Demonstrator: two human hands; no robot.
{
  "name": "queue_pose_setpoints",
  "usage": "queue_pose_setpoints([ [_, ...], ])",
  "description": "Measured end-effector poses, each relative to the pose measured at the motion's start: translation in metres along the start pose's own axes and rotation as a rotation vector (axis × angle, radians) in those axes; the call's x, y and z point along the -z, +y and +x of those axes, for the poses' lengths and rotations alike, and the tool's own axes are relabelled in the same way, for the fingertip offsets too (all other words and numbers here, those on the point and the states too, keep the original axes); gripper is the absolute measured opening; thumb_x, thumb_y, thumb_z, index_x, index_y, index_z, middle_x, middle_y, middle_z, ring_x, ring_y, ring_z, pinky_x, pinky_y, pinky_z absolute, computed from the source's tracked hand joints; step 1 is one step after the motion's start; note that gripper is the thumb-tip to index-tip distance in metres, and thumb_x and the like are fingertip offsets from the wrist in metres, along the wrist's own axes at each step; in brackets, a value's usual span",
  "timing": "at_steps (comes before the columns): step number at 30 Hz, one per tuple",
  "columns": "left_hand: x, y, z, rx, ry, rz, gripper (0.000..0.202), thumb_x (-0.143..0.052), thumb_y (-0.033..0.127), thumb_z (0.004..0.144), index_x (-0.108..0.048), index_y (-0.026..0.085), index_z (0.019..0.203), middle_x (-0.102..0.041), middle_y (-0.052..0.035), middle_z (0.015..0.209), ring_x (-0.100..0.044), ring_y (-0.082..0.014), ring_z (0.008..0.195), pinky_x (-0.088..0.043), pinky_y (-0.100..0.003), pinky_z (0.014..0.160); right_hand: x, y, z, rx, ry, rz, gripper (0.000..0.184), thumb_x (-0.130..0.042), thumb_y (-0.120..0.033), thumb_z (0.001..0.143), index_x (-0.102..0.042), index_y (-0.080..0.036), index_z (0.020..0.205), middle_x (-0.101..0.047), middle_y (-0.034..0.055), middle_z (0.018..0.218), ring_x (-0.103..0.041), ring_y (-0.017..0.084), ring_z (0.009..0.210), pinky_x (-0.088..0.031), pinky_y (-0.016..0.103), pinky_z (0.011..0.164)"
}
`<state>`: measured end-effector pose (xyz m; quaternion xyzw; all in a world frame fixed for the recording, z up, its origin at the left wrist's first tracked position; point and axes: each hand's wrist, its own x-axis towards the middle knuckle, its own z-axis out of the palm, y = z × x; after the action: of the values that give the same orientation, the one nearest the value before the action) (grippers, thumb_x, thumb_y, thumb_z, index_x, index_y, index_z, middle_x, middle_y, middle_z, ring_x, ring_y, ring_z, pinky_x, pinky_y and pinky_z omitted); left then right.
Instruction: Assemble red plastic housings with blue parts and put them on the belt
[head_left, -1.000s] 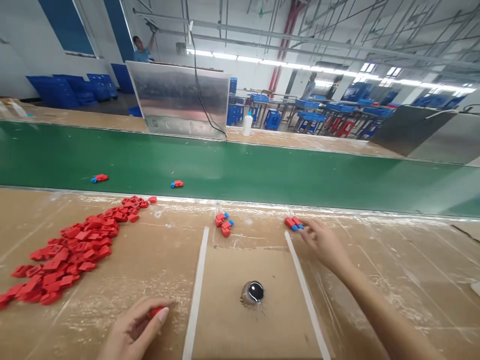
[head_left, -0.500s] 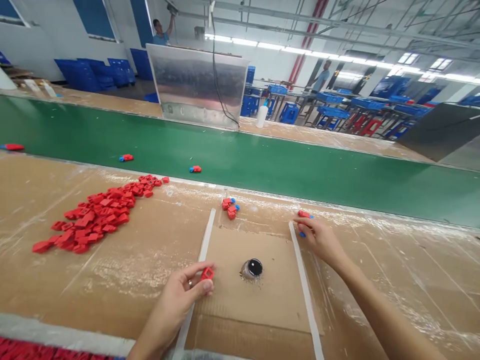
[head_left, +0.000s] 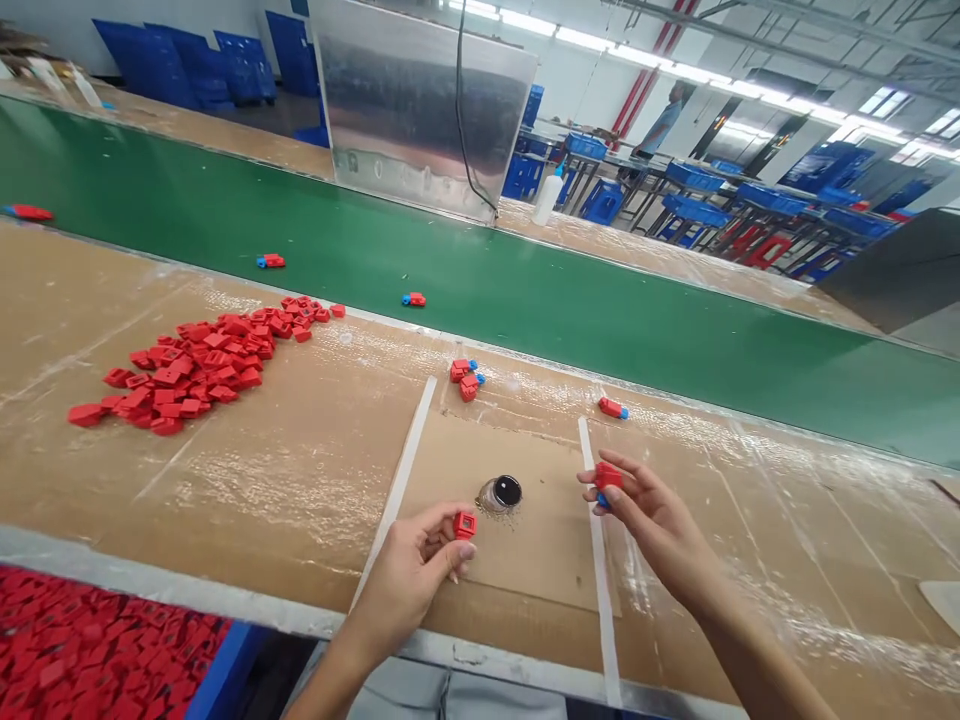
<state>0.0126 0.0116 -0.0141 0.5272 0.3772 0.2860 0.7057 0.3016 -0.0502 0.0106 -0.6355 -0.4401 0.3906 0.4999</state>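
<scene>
My left hand (head_left: 420, 570) pinches a small hollow red square cap (head_left: 464, 524) between thumb and fingers, just left of a round black-topped metal fixture (head_left: 502, 493) set in the cardboard mat (head_left: 525, 560). My right hand (head_left: 645, 515) grips a red and blue piece (head_left: 606, 479) above the mat's right white strip (head_left: 596, 540). Another red and blue piece (head_left: 613, 408) lies on the table beyond that hand. A small cluster of red and blue pieces (head_left: 466, 378) sits at the mat's far edge.
A heap of red caps (head_left: 202, 360) lies at the left. A blue bin of red parts (head_left: 90, 650) stands below the table's near edge. Red-blue pieces (head_left: 413, 299) lie on the green conveyor belt (head_left: 600, 310). A metal box (head_left: 427, 100) stands behind it.
My left hand carried the red cap rightwards to beside the fixture. My right hand lifted a red-blue piece and drew it back, leaving one behind. The view tilted down.
</scene>
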Motion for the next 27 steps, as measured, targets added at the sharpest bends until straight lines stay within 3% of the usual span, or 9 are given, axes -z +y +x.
queue_pose_setpoints([
  [8, 0.005, -0.005, -0.007, -0.047, 0.018, 0.045, 0.032, -0.062, 0.026, 0.089, -0.062, 0.019, 0.121, -0.060, 0.0003, 0.083, -0.055, -0.0121, 0.073, -0.048, -0.024, 0.070, -0.028, -0.026, -0.012, 0.228, -0.192, -0.462, 0.033, -0.045, -0.036, 0.102, -0.055, -0.026, 0.131, -0.058, 0.0092, 0.111, -0.063, 0.020, 0.094, -0.057, 0.036, 0.078],
  [14, 0.005, -0.004, -0.013, -0.072, 0.037, 0.075, 0.027, -0.063, 0.029, 0.089, -0.064, 0.018, 0.114, -0.061, -0.0006, 0.086, -0.055, -0.0131, 0.077, -0.047, -0.024, 0.072, -0.045, -0.032, -0.016, 0.464, -0.070, -0.787, 0.030, -0.047, -0.030, 0.101, -0.053, -0.023, 0.130, -0.061, 0.0086, 0.111, -0.064, 0.021, 0.093, -0.055, 0.034, 0.076],
  [20, 0.005, 0.000, -0.015, -0.073, 0.010, 0.104, 0.026, -0.062, 0.028, 0.089, -0.065, 0.019, 0.113, -0.061, 0.0001, 0.084, -0.054, -0.0126, 0.075, -0.046, -0.023, 0.070, -0.055, -0.034, -0.016, 0.587, -0.061, -0.856, 0.017, -0.052, -0.024, 0.100, -0.057, -0.021, 0.116, -0.065, 0.0064, 0.105, -0.065, 0.019, 0.088, -0.052, 0.031, 0.074],
  [27, 0.004, 0.002, -0.016, -0.078, -0.003, 0.110, 0.021, -0.062, 0.027, 0.089, -0.065, 0.019, 0.109, -0.060, 0.0003, 0.083, -0.054, -0.0126, 0.074, -0.045, -0.023, 0.070, -0.061, -0.034, -0.012, 0.623, -0.090, -0.866, 0.017, -0.053, -0.022, 0.099, -0.058, -0.021, 0.116, -0.065, 0.0071, 0.106, -0.064, 0.020, 0.093, -0.051, 0.032, 0.078],
])
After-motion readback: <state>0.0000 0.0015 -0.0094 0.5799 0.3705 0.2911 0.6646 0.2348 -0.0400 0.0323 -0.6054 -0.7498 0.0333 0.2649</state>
